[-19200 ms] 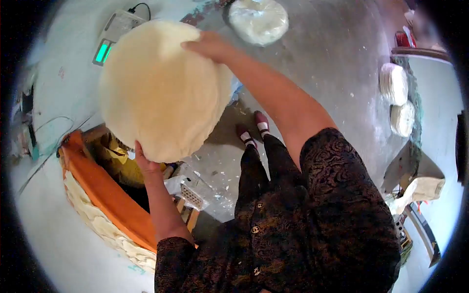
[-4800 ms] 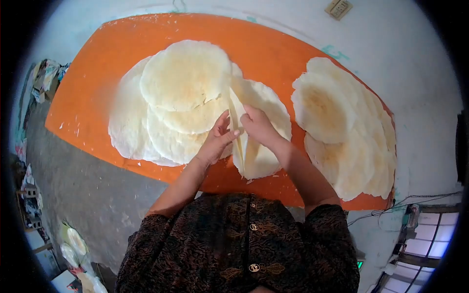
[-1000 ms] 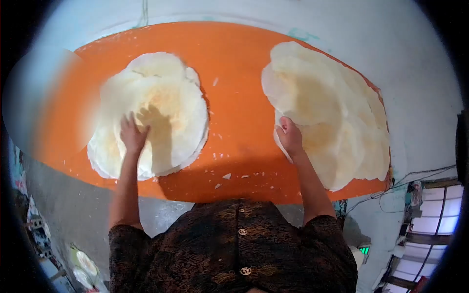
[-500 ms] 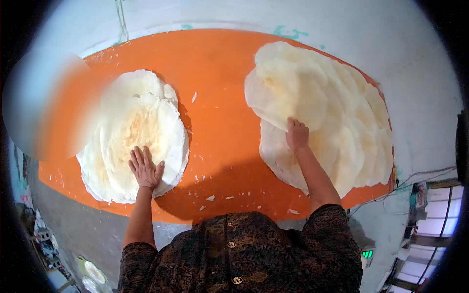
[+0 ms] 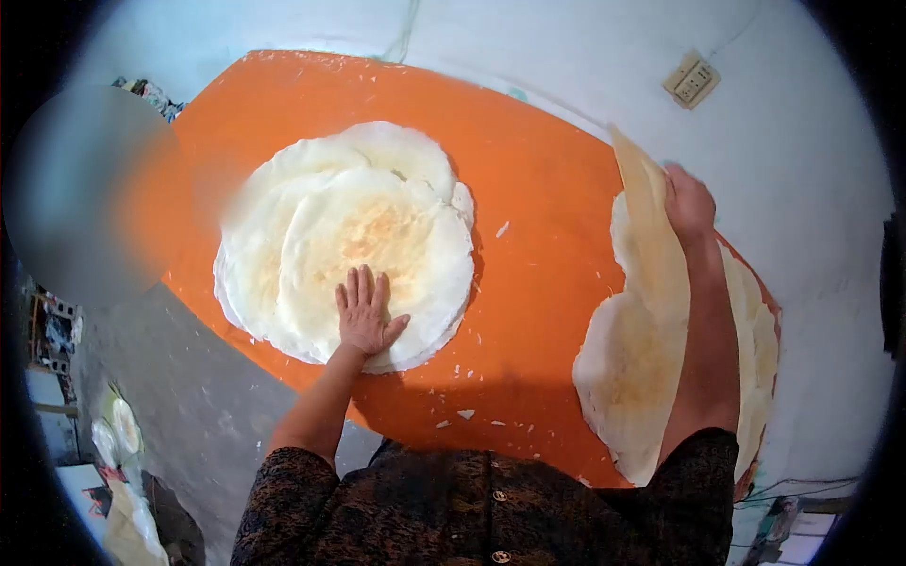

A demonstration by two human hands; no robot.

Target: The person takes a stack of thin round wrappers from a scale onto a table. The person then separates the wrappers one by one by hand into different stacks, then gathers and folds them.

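My left hand (image 5: pixel 366 316) lies flat, fingers spread, on the near part of a stack of large, thin, round flatbreads (image 5: pixel 311 245), pale with a browned middle. At the right, my right hand (image 5: pixel 692 200) is closed on the edge of one thin flatbread (image 5: pixel 651 222). That sheet is raised and seen nearly edge-on, above other overlapping flatbreads (image 5: pixel 628 377) spread on the right end of the table. My right forearm covers part of them, and the fingertips are partly hidden.
Both groups lie on an orange table (image 5: pixel 528 236), sprinkled with small white flakes (image 5: pixel 466 413). A pale wall with a socket plate (image 5: pixel 691 79) runs behind it. Grey floor (image 5: pixel 208 396) and some clutter (image 5: pixel 123 429) show at the lower left. A blurred disc covers the upper left.
My right hand has moved right and farther away, pulling up the flatbread it grips. My left hand stays flat on its stack. The view has turned, shifting the left stack rightward in the picture.
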